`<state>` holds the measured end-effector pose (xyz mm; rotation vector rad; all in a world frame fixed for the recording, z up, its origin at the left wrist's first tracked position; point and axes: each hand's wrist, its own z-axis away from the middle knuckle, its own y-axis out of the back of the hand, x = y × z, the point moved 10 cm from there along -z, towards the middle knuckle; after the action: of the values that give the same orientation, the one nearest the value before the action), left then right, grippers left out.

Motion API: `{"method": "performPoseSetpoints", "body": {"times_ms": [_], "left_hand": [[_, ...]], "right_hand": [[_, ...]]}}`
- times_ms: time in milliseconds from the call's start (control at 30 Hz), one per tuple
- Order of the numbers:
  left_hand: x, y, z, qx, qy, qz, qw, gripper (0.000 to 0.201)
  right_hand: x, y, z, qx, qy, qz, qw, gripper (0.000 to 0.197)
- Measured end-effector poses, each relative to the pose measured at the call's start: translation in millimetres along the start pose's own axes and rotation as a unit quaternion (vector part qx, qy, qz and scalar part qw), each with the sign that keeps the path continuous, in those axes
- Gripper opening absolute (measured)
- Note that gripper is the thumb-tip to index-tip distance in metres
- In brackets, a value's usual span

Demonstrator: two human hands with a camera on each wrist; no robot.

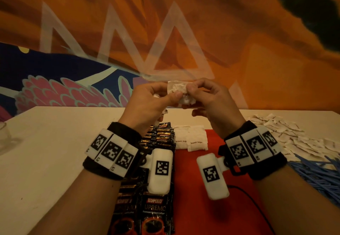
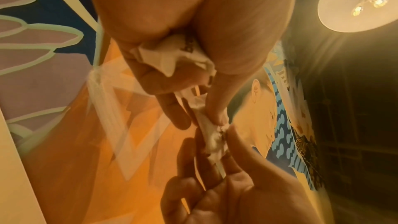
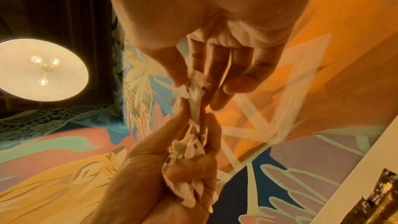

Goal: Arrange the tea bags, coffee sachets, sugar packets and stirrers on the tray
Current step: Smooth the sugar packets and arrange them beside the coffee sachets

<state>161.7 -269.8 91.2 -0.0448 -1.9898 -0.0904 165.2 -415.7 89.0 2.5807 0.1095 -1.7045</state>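
I hold both hands up above the table (image 1: 55, 143), over the far end of the red tray (image 1: 202, 207). My left hand (image 1: 147, 104) is curled round a crumpled bunch of white sugar packets (image 2: 172, 57), and its thumb and forefinger pinch the edge of one packet (image 1: 177, 87). My right hand (image 1: 211, 100) pinches that same packet from the 3 o'clock side, its other fingers loosely bent.

The risk, as I judge it, is in this pull. The paper is thin and already creased; if I tug the two pinches apart too hard, it may tear and spill sugar over the tray. If my left fist slackens while I work the one packet free, the rest of the bunch may drop onto the Kopiko coffee sachets (image 1: 156, 207) lined up at 7 o'clock on the tray and knock that row askew.

Two brown sugar packets (image 1: 191, 141) already lie on the tray at 12 o'clock. The loose heap of white packets (image 1: 294, 139) and the blue stirrers (image 1: 316, 176) wait on the table at 3 o'clock. My right forearm could sweep them on the way down.
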Motion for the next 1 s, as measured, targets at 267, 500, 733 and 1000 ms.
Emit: {"method": "performPoseSetpoints", "body": {"times_ms": [267, 500, 733, 1000], "left_hand": [[0.3, 0.9, -0.9, -0.001, -0.004, -0.015, 1.0, 0.025], [-2.7, 9.6, -1.2, 0.032, 0.018, 0.042, 0.998, 0.027], [-1.2, 19.2, -2.2, 0.084, -0.005, -0.016, 0.996, 0.016], [7.3, 32.5, -2.7, 0.119, -0.015, -0.043, 0.992, 0.027]], "right_hand": [[3.4, -0.3, -0.9, 0.001, -0.016, -0.062, 0.998, 0.014], [-2.6, 2.8, -3.4, -0.003, 0.037, 0.007, 0.999, 0.01], [-1.2, 6.5, -4.8, -0.005, 0.043, 0.031, 0.999, 0.023], [24.2, 10.8, -3.8, -0.048, -0.048, 0.118, 0.991, 0.027]]}}
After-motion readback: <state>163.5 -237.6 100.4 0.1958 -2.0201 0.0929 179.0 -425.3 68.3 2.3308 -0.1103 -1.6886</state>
